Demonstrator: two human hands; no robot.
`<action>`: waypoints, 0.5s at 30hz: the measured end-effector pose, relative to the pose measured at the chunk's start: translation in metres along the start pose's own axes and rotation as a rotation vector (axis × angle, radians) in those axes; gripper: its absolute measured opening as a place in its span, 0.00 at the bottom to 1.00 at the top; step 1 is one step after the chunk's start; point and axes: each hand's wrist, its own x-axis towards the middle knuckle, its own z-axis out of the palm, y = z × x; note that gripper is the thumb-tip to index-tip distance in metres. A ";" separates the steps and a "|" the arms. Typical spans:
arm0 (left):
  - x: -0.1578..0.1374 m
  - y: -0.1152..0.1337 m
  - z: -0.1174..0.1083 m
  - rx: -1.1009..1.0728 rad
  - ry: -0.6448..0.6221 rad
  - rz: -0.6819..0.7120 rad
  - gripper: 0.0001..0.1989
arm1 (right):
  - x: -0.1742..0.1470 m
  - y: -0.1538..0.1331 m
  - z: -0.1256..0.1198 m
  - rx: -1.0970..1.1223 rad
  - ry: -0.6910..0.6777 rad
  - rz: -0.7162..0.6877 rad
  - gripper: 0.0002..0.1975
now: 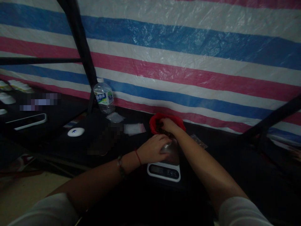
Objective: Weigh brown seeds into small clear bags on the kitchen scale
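My left hand [154,149] is curled around a small shiny metal bowl [167,147] on the plate of a white kitchen scale [164,172]. The scale's display looks dark and cannot be read. Just behind it, my right hand [168,125] reaches into a red plastic basin [180,121]. Its fingers are bent down into small dark pieces [160,125] in the basin. What those fingertips hold is hidden. To the right of the basin lies a small clear bag [199,141] with something in it.
Clear zip bags [134,129] and another clear packet [115,117] lie left of the basin. Behind them stands a large plastic bottle [103,97]. A white rounded device [76,131] and a phone [30,121] are further left. Black frame posts [81,40] rise before a striped sheet [188,56].
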 end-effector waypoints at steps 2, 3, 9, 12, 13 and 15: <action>0.003 -0.003 0.003 0.022 0.024 -0.033 0.26 | 0.000 0.000 0.001 0.030 0.003 -0.013 0.18; 0.004 -0.004 0.005 0.032 0.023 -0.054 0.27 | 0.001 0.000 0.002 0.039 0.003 -0.013 0.17; 0.016 -0.015 0.017 -0.026 0.004 -0.164 0.24 | 0.003 0.006 0.004 0.075 0.036 0.031 0.15; 0.018 -0.021 0.018 -0.133 0.114 -0.234 0.23 | -0.001 0.011 0.001 0.118 0.055 0.012 0.14; 0.018 -0.023 0.017 -0.165 0.155 -0.275 0.23 | -0.003 0.012 -0.002 0.129 0.070 0.004 0.14; 0.017 -0.028 0.015 -0.215 0.220 -0.355 0.21 | -0.008 0.013 -0.011 0.146 0.105 -0.011 0.12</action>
